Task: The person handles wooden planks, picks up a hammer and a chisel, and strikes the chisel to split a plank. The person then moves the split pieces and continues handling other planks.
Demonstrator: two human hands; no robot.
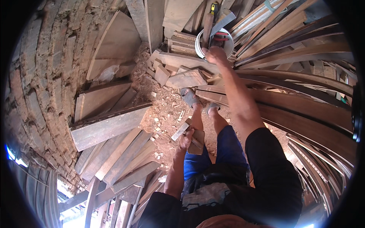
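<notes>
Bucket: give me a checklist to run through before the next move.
1. Wood held in the left hand: ok.
2. Right hand at the bucket: ok.
3. Right hand's grip on a tool: cannot tell, its fingers are partly hidden.
4. Red handles within the bucket's rim: ok.
5. Metal blade within the rim: not ok, it juts out.
6. Floor free of chips: not ok, they lie scattered.

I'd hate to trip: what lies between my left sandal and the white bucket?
The head view shows wooden offcuts and a longer plank between the sandal and the bucket.
</notes>
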